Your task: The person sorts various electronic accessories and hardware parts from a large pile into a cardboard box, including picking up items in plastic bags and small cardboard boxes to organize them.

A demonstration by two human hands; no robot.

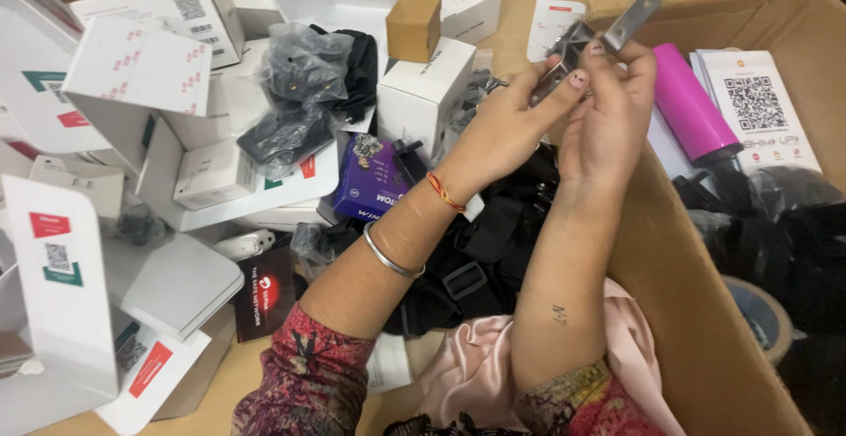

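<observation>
A big open brown cardboard carton (705,330) fills the right side, its near wall running past my right forearm. Inside it lie dark plastic-wrapped bundles (775,216), a bright pink cylinder (692,105) and, at the far corner, a white leaflet (758,105) printed with a black square code. A roll of tape (758,308) sits low in the carton.

On the left, the bench (515,35) is heaped with white boxes (141,74), many open, carrying red and green labels. Among them are a dark bagged part (300,92), a white cube-shaped box (427,92), a purple packet (370,185) and a small plain brown box (414,23). Black straps with buckles (480,260) lie under my wrists, and pink cloth (467,361) lies in my lap.

My left hand (507,132) and right hand (608,119) are raised together over the carton's edge. Both close in a narrow fingertip grip on a small grey metal bracket (599,35). Its flat perforated end sticks up and away beyond my right fingertips, while the lower end is pinched by my left thumb and fingers.
</observation>
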